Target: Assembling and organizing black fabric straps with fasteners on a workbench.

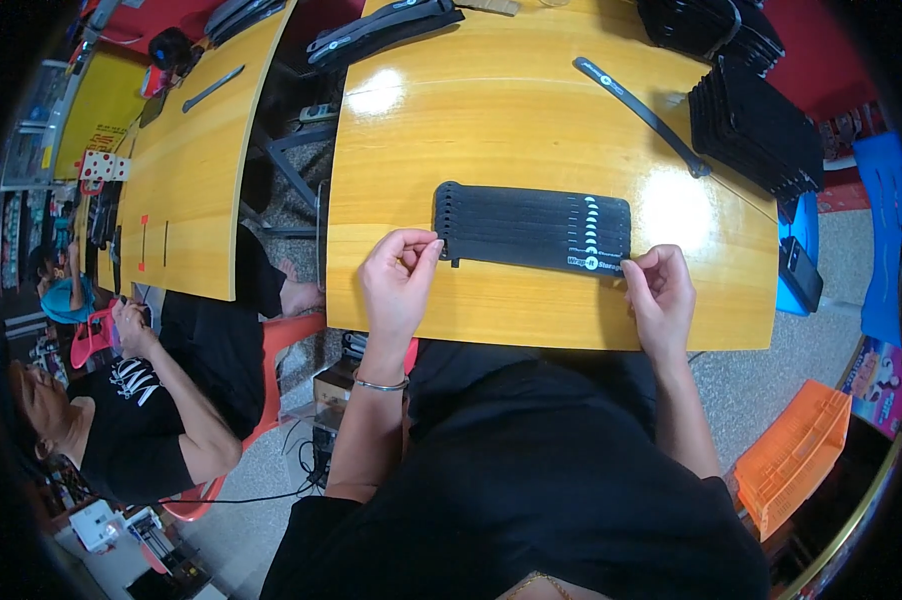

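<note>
Left hand [399, 283]: fingertips curl over the near left corner of the row of black straps [533, 228]; contact under the fingers hidden, so pinch or mere touch cannot be told.
Right hand [660, 292]: fingers folded at the row's right end; what lies beneath them is covered.
Strap row: lower layers concealed by overlap; white marks too small to make out.
Black stacks [756, 125]: upper right pile cut off by the top edge; separate pieces not distinguishable.
Seated person [151, 400]: partly lost in the dark fisheye rim at left.
Orange crate [791, 455]: contents not visible; far side blurred near the rim.
</note>
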{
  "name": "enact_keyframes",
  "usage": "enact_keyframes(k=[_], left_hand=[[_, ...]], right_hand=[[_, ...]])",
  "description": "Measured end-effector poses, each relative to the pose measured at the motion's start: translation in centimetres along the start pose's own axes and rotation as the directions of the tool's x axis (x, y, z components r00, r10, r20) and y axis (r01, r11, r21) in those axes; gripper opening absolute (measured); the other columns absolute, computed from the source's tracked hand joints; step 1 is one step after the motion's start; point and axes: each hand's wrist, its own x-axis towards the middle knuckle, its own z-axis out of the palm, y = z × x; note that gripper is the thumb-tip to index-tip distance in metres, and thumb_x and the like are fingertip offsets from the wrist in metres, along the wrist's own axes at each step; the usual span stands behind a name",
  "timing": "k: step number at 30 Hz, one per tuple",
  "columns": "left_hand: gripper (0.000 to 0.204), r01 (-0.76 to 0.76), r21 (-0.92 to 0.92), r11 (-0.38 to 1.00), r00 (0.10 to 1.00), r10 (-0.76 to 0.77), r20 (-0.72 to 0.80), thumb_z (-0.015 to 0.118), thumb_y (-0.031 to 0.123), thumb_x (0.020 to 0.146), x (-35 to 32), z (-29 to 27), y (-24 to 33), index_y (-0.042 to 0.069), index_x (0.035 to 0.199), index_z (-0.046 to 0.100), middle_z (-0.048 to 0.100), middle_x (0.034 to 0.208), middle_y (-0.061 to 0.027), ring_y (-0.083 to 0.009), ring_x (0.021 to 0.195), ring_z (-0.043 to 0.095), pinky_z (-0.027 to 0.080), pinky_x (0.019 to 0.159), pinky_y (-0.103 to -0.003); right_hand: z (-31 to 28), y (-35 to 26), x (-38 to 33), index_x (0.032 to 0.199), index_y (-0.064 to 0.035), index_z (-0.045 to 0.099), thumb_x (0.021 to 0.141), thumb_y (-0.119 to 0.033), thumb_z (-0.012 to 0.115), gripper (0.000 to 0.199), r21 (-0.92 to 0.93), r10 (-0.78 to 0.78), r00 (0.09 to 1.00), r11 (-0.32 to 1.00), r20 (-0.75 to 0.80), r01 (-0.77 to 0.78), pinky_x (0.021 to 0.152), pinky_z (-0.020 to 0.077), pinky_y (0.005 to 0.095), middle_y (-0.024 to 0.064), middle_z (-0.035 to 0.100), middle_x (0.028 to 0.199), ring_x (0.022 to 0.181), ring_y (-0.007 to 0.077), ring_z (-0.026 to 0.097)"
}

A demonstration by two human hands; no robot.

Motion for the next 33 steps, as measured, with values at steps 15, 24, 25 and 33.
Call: enact_keyframes(k=[15, 24, 25, 33], left_hand=[[0.007, 0.004, 0.027, 1.0, 1.0, -0.004, -0.007, 0.068, -0.005, 0.077, -0.1, 0.2, 0.2, -0.003, 0.083, 0.064, 0.057, 0.069, 0.0002, -0.0032, 0.057, 0.043, 0.036, 0.051, -0.017], [0.007, -0.004, 0.033, 0.999, 1.0, 0.004, 0.004, 0.068, -0.005, 0.078, -0.1, 0.1, 0.1, -0.003, 0.084, 0.064, 0.057, 0.07, 0.0007, -0.0025, 0.058, 0.042, 0.035, 0.051, -0.017], [0.007, 0.002, 0.026, 1.0, 1.0, -0.002, 0.001, 0.068, -0.005, 0.078, -0.1, 0.1, 0.1, -0.003, 0.083, 0.064, 0.057, 0.07, 0.0007, -0.0024, 0.057, 0.041, 0.035, 0.051, -0.017], [0.007, -0.003, 0.04, 0.999, 1.0, 0.003, -0.003, 0.068, -0.005, 0.078, -0.1, 0.1, 0.1, -0.004, 0.083, 0.064, 0.057, 0.069, 0.0005, -0.0026, 0.057, 0.041, 0.035, 0.051, -0.017]], right_hand=[[0.4, -0.4, 0.3, 0.085, -0.0032, 0.046, 0.082, -0.002, 0.068, 0.021, -0.145, 0.004, 0.999, 0.989, -0.035, -0.009, 0.044, 0.04, 0.0186, 0.0002, 0.054, 0.063, 0.051, 0.0036, 0.051], [0.6, -0.7, 0.2, 0.084, -0.0025, 0.046, 0.083, -0.002, 0.068, 0.021, -0.201, -0.026, 0.999, 0.979, -0.039, 0.018, 0.044, 0.0413, 0.0195, 0.0017, 0.054, 0.064, 0.051, 0.0047, 0.052], [0.6, -0.7, 0.2, 0.084, -0.0025, 0.046, 0.083, -0.002, 0.068, 0.021, -0.21, -0.035, 0.999, 0.977, -0.038, 0.026, 0.044, 0.0414, 0.0197, 0.002, 0.054, 0.064, 0.051, 0.005, 0.053], [0.6, -0.9, 0.3, 0.083, -0.0022, 0.046, 0.083, -0.002, 0.067, 0.021, -0.234, -0.042, 0.998, 0.972, -0.036, 0.032, 0.044, 0.0422, 0.02, 0.0026, 0.054, 0.063, 0.051, 0.0058, 0.054]])
